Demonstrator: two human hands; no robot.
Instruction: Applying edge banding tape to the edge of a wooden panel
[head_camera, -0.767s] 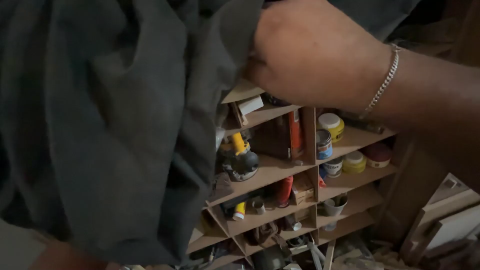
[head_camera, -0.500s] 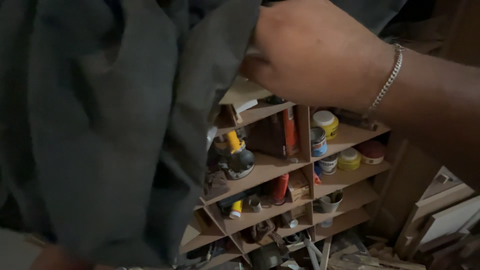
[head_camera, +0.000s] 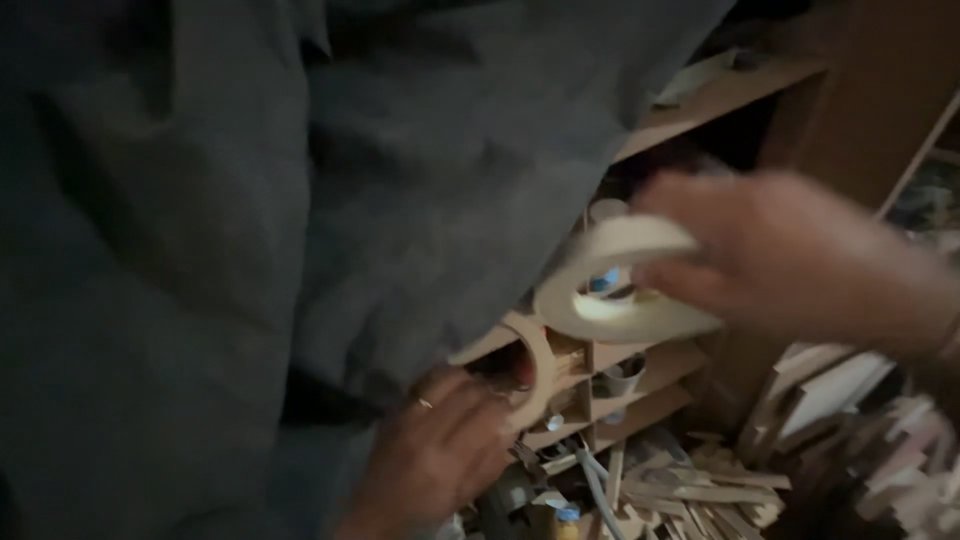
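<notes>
My right hand (head_camera: 800, 260) is at the right, blurred by motion, its fingers closed on a cream roll of tape (head_camera: 610, 290) held in front of the shelves. Lower in the middle, my left hand (head_camera: 440, 455), with a ring on one finger, grips the edge of a tan ring-shaped roll (head_camera: 537, 372) next to the shelf front. A large dark grey cloth (head_camera: 230, 230) hangs over the left and top of the view and hides most of the shelves behind it.
A wooden shelf unit (head_camera: 650, 365) with small pots and cups shows below the cloth. Several loose wood strips and offcuts (head_camera: 700, 490) lie piled at the bottom right. A wooden board (head_camera: 720, 95) slants across the upper right.
My right hand has dropped from the cloth's upper edge and now holds the cream tape roll. My left hand has come into view at the tan ring. The view has shifted down and right.
</notes>
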